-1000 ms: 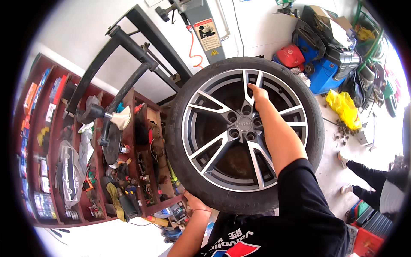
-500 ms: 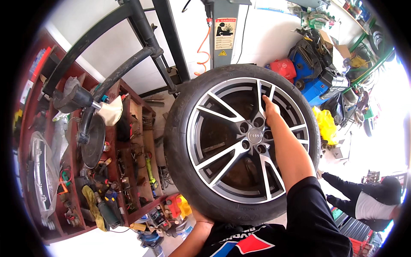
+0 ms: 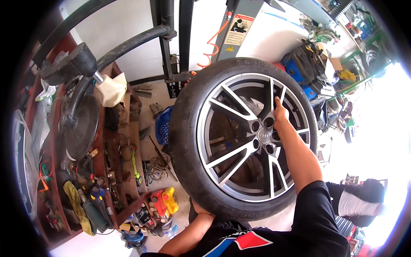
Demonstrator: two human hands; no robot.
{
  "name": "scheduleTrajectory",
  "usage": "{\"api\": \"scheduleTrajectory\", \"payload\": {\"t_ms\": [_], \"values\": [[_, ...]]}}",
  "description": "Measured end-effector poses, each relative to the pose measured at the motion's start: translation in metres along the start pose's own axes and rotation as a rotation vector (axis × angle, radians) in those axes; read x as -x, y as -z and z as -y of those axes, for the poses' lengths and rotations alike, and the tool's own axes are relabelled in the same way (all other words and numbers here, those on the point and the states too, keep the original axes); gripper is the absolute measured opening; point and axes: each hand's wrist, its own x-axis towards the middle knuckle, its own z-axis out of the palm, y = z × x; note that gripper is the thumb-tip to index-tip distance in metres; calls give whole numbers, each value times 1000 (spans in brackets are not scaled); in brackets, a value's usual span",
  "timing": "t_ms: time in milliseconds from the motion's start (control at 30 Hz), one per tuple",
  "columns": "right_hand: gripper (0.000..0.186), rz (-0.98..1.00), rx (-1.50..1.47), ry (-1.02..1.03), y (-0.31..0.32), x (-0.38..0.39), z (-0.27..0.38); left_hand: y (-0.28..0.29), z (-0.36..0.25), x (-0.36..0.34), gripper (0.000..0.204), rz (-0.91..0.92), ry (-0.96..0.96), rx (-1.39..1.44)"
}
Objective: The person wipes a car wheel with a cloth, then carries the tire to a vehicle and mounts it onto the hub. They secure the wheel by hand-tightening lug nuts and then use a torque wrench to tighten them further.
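Note:
A car wheel (image 3: 270, 171), a black tyre on a silver and dark grey split-spoke alloy rim, is held up in front of me, its face turned toward me. My right hand (image 3: 280, 115) reaches over the face and grips a spoke to the right of the hub, the fingers curling in behind it. Low on the left, my left hand (image 3: 198, 209) bears against the underside of the tyre; its fingers are hidden behind the rubber.
At left stand a tyre-changing machine's black arm (image 3: 128, 46) and a dark red shelf (image 3: 99, 171) full of tools. Red and yellow canisters (image 3: 165, 201) sit on the floor. Blue equipment (image 3: 295, 66) is piled at the right rear. Another person (image 3: 357, 201) is at far right.
The view has shifted and tilted, showing more floor left of the wheel, with a blue object and coiled cord. Both hands keep their hold on the wheel.

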Motion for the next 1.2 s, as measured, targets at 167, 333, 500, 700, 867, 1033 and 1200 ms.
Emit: {"api": "scheduleTrajectory", "payload": {"t_ms": [167, 333, 500, 700, 867, 1033, 1200], "values": [[74, 4, 33, 258, 50, 78, 4, 20, 2, 15, 65, -4, 56, 50], [46, 52, -193, 376, 111, 188, -7, 37, 13, 34, 65, -3, 101, -30], [52, -30, -420, 444, 212, 257, -37, 55, 33, 59, 66, -52, 169, -157], [41, -31, -700, 463, 412, 275, -149, 84, 64, 112, 66, -96, 234, -600], [50, -91, -934, 244, 551, 221, -319, 74, 121, 170, 66, 106, 109, -1240], [52, 9, -1063, 150, 648, 93, -559, 51, 232, 181, 66, 396, -282, -1833], [91, -306, -859, -326, 675, 27, -723, 3, 355, 163, 66, 50, -420, -2569]]}}
